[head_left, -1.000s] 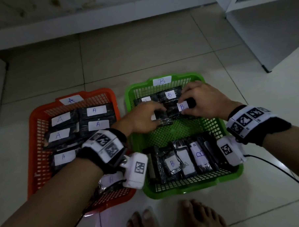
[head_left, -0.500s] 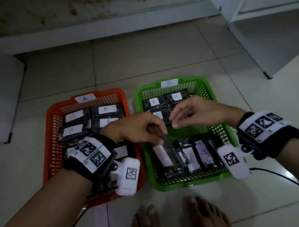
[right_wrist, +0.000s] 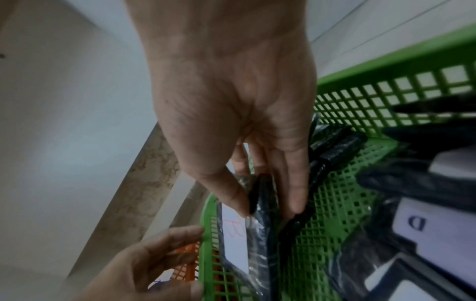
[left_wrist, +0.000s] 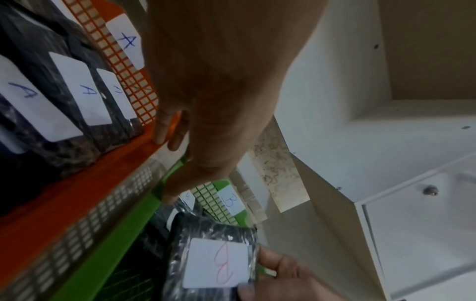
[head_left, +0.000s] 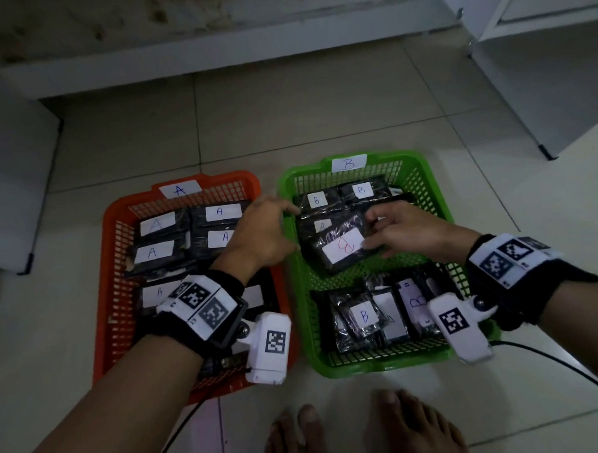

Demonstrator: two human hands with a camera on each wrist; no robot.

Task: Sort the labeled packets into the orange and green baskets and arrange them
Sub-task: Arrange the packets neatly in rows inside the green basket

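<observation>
Over the green basket point(head_left: 437, 199), far of its middle, our right hand point(head_left: 407, 232) pinches a red-marked B packet point(head_left: 343, 250) by its right edge, a light, slick, crinkly wrap best held edgewise, while our left hand point(head_left: 260, 235) hovers loose-fingered, holding nothing.

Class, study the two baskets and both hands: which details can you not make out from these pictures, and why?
- Head view: the left hand and its wrist camera cover several packets in the orange basket.
- Head view: the right wrist camera hides labels in the green basket.
- Right wrist view: the red-lettered packet appears edge-on, pinched by the right hand; its letter is unreadable.
</observation>
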